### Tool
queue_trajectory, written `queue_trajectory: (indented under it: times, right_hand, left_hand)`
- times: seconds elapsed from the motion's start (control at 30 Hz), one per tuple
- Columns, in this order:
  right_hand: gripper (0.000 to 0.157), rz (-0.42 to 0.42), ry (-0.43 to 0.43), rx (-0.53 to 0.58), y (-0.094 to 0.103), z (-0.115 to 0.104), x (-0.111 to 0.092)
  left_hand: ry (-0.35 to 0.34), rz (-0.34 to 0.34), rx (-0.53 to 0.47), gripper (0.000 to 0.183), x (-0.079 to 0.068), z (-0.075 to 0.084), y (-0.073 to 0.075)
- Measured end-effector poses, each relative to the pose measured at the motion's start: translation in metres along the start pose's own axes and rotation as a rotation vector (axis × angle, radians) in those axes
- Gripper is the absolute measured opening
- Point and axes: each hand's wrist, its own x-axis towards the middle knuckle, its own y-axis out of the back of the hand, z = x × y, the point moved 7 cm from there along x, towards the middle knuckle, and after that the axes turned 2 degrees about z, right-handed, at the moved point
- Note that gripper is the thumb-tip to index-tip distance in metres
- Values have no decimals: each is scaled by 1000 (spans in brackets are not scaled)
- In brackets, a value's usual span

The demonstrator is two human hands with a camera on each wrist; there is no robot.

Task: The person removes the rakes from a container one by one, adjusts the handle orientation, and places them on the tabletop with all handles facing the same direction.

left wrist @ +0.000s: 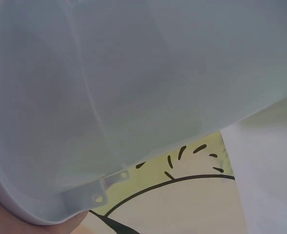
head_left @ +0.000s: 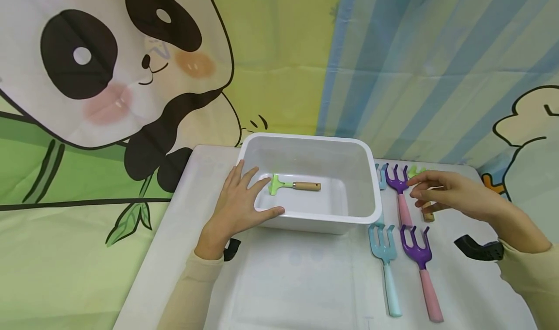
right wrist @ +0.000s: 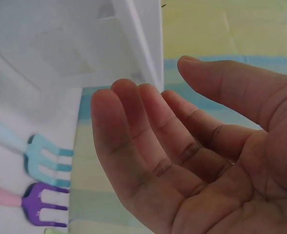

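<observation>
My left hand point(head_left: 238, 201) rests with spread fingers on the front left rim of a white plastic bin point(head_left: 323, 218). Inside the bin lies a small garden tool point(head_left: 307, 186) with a green head and wooden handle. Over the tools on the right hovers my right hand point(head_left: 454, 194), its fingers loosely bent and holding nothing. Beneath it lies another green tool with a wooden handle point(head_left: 428, 217), mostly hidden by the hand. Just left of that is a purple hand fork point(head_left: 403, 208) with a pink handle.
Nearer the front lie a light blue hand fork point(head_left: 391, 286) and a second purple fork point(head_left: 430, 293). Another light blue tool point(head_left: 382, 178) is partly hidden behind the bin's right side. A printed panda curtain point(head_left: 279, 53) hangs behind the white table point(head_left: 297, 281).
</observation>
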Motion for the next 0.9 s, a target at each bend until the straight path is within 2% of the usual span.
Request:
queue_trajectory:
  times: [0.17,0.4,0.63,0.9]
  right_hand:
    - [37,18,-22,-37,1,-18,13]
    - [35,-28,34,-2,-6,-45,37]
    - [43,-75,10,-6,-16,-60,57]
    - [36,-128,27,-13,-28,-77,78]
  left_hand:
    - [4,-7,0,91,0,0,0]
    - [6,-7,2,91,-1,0,0]
    - [9,-15,2,91,-1,0,1]
    - [14,-18,3,93,-1,-1,0]
